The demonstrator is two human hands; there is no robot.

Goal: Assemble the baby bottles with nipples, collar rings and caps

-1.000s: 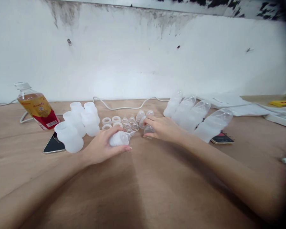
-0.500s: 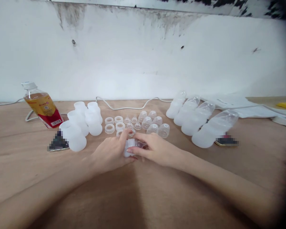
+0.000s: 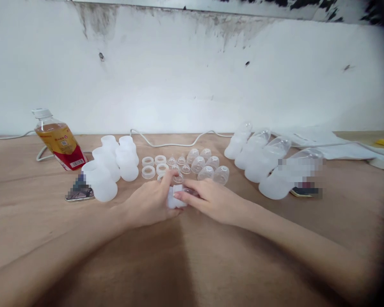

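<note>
A small milky-white baby bottle (image 3: 176, 202) lies sideways between my two hands above the wooden table. My left hand (image 3: 152, 201) is wrapped round its body, with the index finger stretched along the far side. At the bottle's right end, my right hand (image 3: 213, 199) grips the collar and the clear teat with thumb and fingers. The fingers hide much of that end. Just beyond the hands lie white collar rings (image 3: 148, 172), clear teats (image 3: 186, 169) and clear dome caps (image 3: 222, 175), several of each.
Several open white bottles (image 3: 105, 187) stand at left near a drink bottle (image 3: 64, 143) and a phone (image 3: 80, 194). At right stand several capped bottles (image 3: 273, 184), with another phone (image 3: 304, 192) behind. A white cable (image 3: 166, 146) runs along the wall; papers (image 3: 333, 143) lie back right.
My right thumb and fingers have shifted slightly upward on the collar end of the bottle. My left hand keeps its hold. The whole view has moved a little.
</note>
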